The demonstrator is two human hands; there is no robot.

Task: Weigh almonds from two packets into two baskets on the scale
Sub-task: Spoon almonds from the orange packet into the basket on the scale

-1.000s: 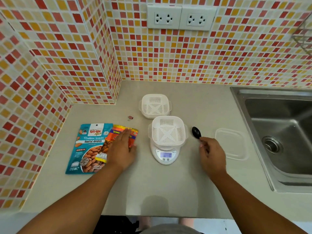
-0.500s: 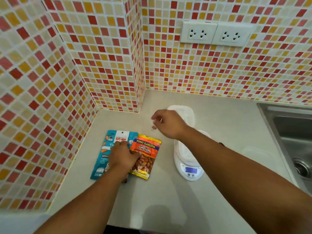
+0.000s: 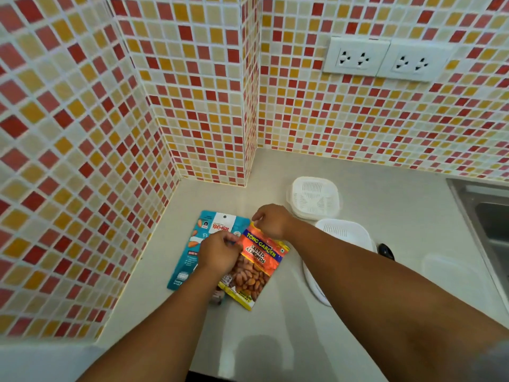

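My arms: two, both reaching forward over the pale beige countertop [image 3: 275,340], my right forearm crossing in front of the scale.
Left hand: my left hand [image 3: 220,253] is curling its fingers and pinching the top left edge of the orange foil packet of salted almonds [image 3: 254,267], which is lying flat on the counter.
Right hand: my right hand [image 3: 271,220] is curling over the top corner of that same orange packet, fingertips pinching its upper edge.
Packets: two, side by side. The teal and white packet of roasted almonds [image 3: 192,244] is lying flat just left of the orange one, its right side partly under my left hand and the orange packet's edge.
Scale: one white digital kitchen scale [image 3: 314,282], right of the packets, mostly hidden behind my right forearm.
Baskets: two. One white slotted plastic basket [image 3: 344,232] is sitting on the scale; the second white slotted basket [image 3: 314,198] is sitting on the counter just behind it.
Spoon: one black plastic spoon [image 3: 385,250], lying right of the scale.
Lid: one clear plastic lid [image 3: 451,271], flat on the counter further right.
Sink: one steel sink [image 3: 484,216], at the right edge.
Sockets: two white wall sockets [image 3: 385,57] on the mosaic tiles.
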